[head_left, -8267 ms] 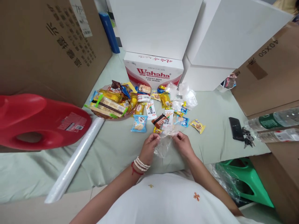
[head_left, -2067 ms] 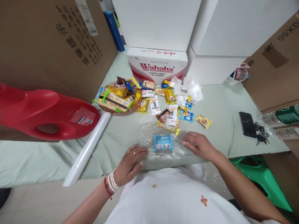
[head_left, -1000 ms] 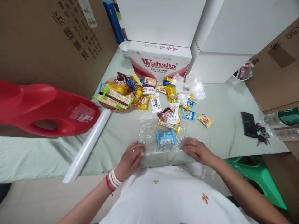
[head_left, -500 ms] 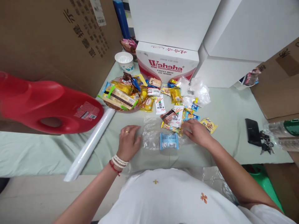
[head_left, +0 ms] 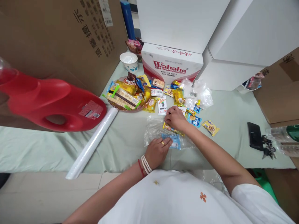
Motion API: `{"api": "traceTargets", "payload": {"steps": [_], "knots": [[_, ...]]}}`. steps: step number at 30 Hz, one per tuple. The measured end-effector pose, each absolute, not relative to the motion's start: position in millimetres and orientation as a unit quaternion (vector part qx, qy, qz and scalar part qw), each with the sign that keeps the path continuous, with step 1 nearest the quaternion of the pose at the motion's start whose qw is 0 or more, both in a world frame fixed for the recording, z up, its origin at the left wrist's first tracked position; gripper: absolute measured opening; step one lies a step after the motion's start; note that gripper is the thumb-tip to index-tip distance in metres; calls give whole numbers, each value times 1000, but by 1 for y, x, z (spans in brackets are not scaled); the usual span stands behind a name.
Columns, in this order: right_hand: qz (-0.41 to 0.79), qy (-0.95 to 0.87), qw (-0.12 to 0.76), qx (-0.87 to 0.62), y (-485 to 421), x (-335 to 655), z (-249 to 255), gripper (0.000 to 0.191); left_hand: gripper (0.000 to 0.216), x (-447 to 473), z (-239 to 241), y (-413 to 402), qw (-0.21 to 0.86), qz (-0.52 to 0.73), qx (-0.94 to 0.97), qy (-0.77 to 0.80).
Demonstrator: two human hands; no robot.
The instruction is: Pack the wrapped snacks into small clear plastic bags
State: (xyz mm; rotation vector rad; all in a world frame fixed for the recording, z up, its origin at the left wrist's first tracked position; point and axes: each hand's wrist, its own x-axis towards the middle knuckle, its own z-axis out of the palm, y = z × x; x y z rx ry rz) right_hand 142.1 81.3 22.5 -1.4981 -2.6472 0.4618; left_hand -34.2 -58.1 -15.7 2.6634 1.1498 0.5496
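Observation:
My left hand (head_left: 157, 151), a ring on one finger, is closed over the left part of a blue snack packet (head_left: 175, 143). That packet lies on a sheet of clear plastic film (head_left: 150, 126). Just beyond it my right hand (head_left: 175, 118) bends its fingers down over the snack pile, and whatever is in them is hidden. Under its wrist side shows a thin yellow snack packet (head_left: 170, 128). Close by lie a white breadstick packet (head_left: 162, 105), another blue packet (head_left: 194, 120) and a yellow cookie packet (head_left: 210, 127).
A glass dish (head_left: 123, 108) heaped with snacks stands behind left, near a paper bowl (head_left: 129, 61). Crumpled clear bags (head_left: 204, 95) lie before the Wahaha carton (head_left: 171, 67). A film roll (head_left: 93, 143) and red jug (head_left: 58, 102) are left; phone (head_left: 254, 136) and keys (head_left: 268, 149) right.
My left hand has moved right from bare cloth onto the blue packet. My right hand has moved left, over where a brown packet lay, and now hides it. The view has shifted slightly.

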Motion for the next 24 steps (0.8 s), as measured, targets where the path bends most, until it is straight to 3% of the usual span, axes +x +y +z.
{"api": "traceTargets", "payload": {"steps": [9,12,16,20,24], "knots": [[186,-880,49,-435,74,150,41,23,31,-30,-15,-63,47,208,890,404],[196,-867,23,-457,73,153,47,36,31,-29,-16,-65,43,207,885,415],[213,-885,-8,-413,57,159,60,10,30,-29,-19,-67,40,211,881,422],[201,-916,-19,-346,3,166,65,25,28,-29,-25,-66,72,227,869,434],[157,-911,-63,-376,-47,174,46,49,37,-50,-30,-73,204,282,856,383]]}}
